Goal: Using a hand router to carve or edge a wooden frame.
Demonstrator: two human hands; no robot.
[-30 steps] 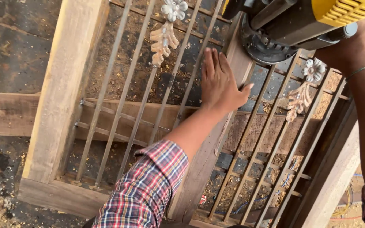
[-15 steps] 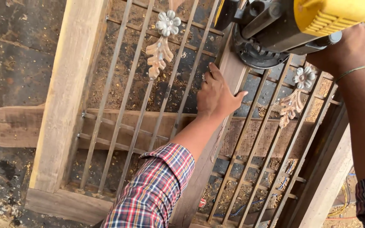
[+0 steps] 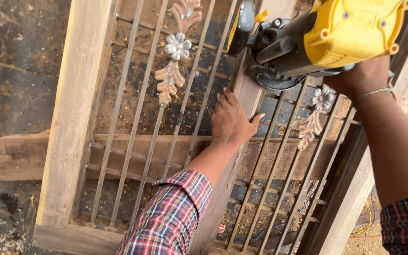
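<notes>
a wooden window frame (image 3: 72, 118) with metal bars (image 3: 138, 113) is laid flat on the floor, its left stile beside a loose plank (image 3: 20, 156). the left hand (image 3: 232, 120) is pressed flat and unclenched on the middle stile (image 3: 249, 97), likely to steady it. just above it a yellow power tool (image 3: 317, 40) is gripped by the right hand (image 3: 362, 78), its disc set against the same stile. compared with 0.5 s ago, the tool is seen lower and nearer the left hand.
</notes>
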